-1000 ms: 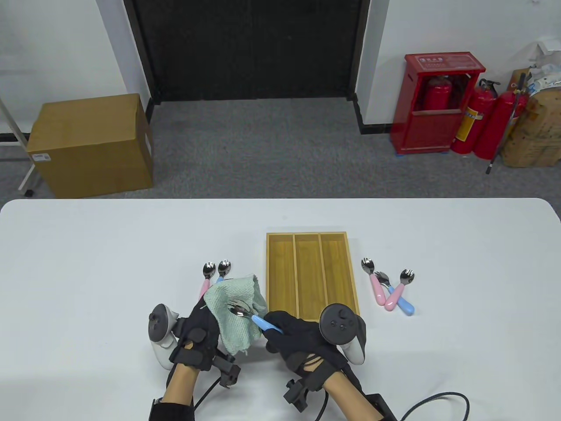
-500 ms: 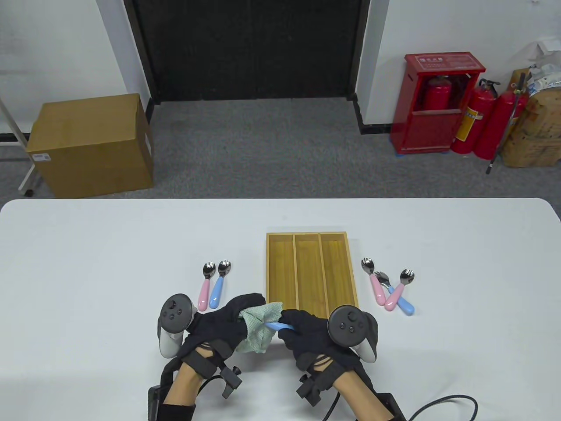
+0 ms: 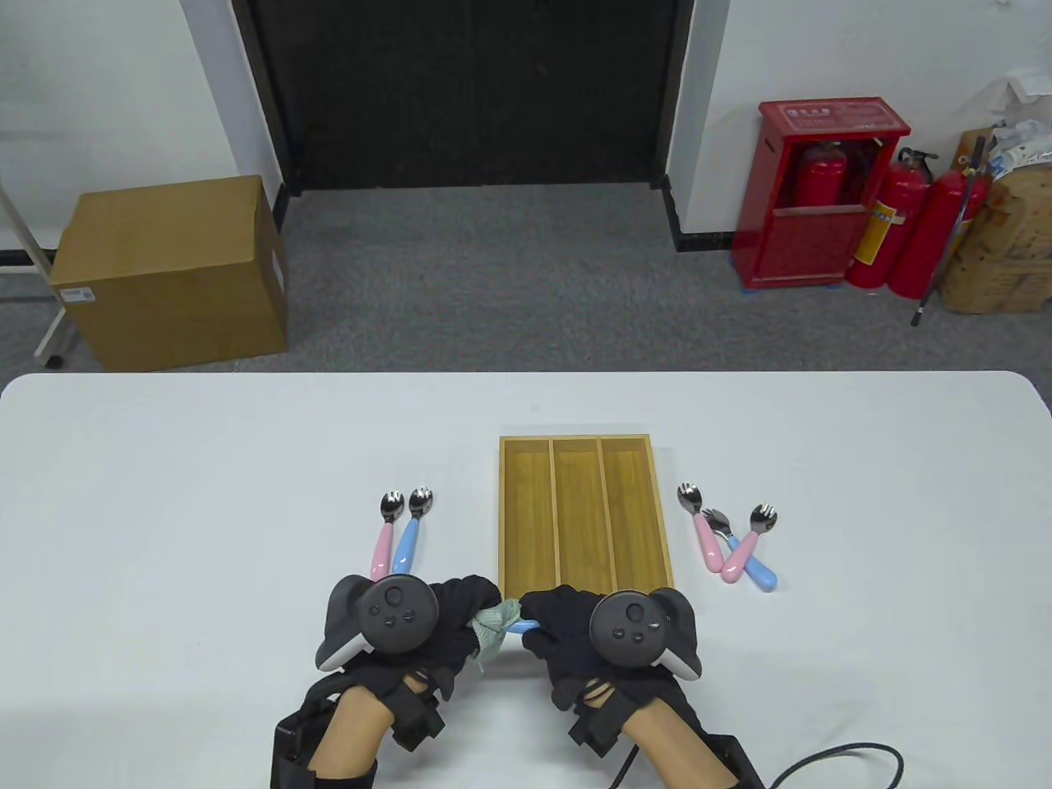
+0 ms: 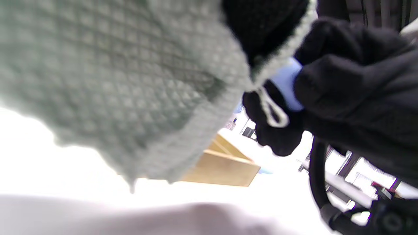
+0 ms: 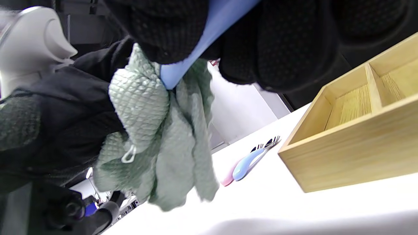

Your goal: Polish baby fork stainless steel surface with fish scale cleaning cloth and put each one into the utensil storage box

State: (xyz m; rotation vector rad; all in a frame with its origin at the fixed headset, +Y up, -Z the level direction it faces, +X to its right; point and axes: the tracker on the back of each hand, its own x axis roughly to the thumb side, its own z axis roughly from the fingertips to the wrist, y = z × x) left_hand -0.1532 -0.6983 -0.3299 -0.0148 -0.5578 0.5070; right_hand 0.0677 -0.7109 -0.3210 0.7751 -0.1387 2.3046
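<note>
Item: blue-handled fork point(image 3: 523, 629), held above worktop point(image 3: 164, 509) at 6 o'clock of utensil storage box point(image 3: 585, 514). Handle pinched in curled fingers of right hand point(image 3: 592, 637); steel head hidden inside cloth point(image 3: 496, 623).

Cloth: bunched, gripped around fork head by curled fingers of left hand point(image 3: 436, 629).

Box: three compartments, all unfilled.

Awaiting: two forks at 9 o'clock point(image 3: 401, 530), three at 3 o'clock point(image 3: 727, 538).

Risk: smooth handle likely to slip under rubbing pull; tines likely to snag cloth loop.
</note>
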